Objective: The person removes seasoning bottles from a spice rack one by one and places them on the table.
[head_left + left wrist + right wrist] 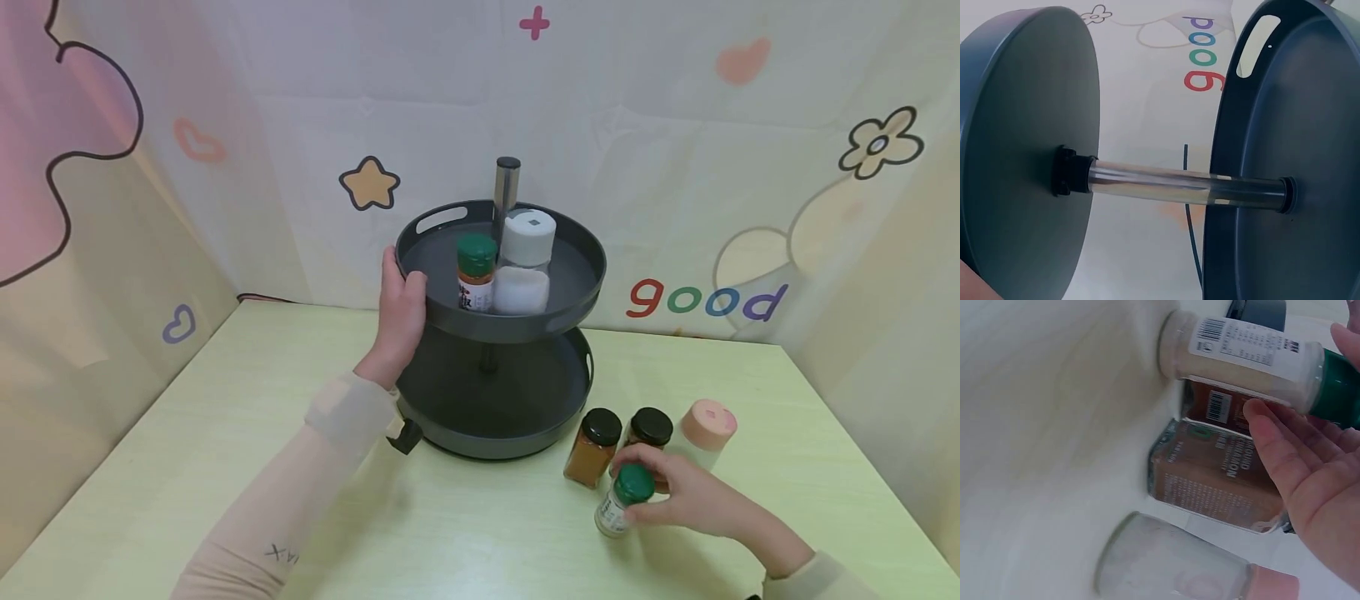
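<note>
My left hand (401, 312) rests against the left outer side of the upper tray of a dark grey two-tier rack (517, 327). Only a bit of that hand (975, 284) shows in the left wrist view. With thumb and fingers, my right hand (686, 496) pinches a green-capped spice jar (615, 510) near its cap, low over the table. The right wrist view shows its pale contents and white label. Close behind are a black-capped jar of brown powder (588, 454), a ground cinnamon jar (1216, 475) and a pink-capped clear jar (708, 427).
On the upper tray stand a green-capped jar with reddish contents (476, 275) and a white-lidded jar (525, 262). A metal post (506, 187) rises through the rack. The lower tray (487, 404) sits on the pale table (300, 333), with a patterned cloth (450, 92) behind.
</note>
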`<state>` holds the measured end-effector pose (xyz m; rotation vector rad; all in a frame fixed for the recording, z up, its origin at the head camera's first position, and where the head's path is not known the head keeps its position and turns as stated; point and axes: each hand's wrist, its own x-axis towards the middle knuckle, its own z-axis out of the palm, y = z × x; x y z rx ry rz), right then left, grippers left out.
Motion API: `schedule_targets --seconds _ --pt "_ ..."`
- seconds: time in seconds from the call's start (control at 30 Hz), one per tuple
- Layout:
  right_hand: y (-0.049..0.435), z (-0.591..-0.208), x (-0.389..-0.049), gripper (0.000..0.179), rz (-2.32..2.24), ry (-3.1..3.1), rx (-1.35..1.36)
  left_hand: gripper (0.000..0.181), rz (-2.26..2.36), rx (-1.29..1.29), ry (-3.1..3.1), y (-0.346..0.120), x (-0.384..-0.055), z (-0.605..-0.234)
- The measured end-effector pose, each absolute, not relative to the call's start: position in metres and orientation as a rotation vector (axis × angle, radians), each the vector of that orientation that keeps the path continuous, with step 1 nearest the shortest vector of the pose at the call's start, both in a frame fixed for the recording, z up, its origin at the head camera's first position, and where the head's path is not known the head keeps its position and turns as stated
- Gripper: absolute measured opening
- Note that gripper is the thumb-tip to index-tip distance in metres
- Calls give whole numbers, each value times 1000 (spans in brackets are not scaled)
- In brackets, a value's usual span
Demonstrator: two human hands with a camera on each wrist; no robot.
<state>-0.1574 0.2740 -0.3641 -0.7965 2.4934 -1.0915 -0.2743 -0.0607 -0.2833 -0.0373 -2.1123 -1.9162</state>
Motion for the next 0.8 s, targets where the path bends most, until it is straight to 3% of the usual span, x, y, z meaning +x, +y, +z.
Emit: schedule_targets --seconds 0.5,0.8 --pt "265 -318 -163 27 -1148 2810 -950 65 -1885 -42 -2105 -54 -265 -284" --pt "257 -287 -174 35 -1182 2961 -1084 66 -1866 -28 -2134 -55 -265 -286"
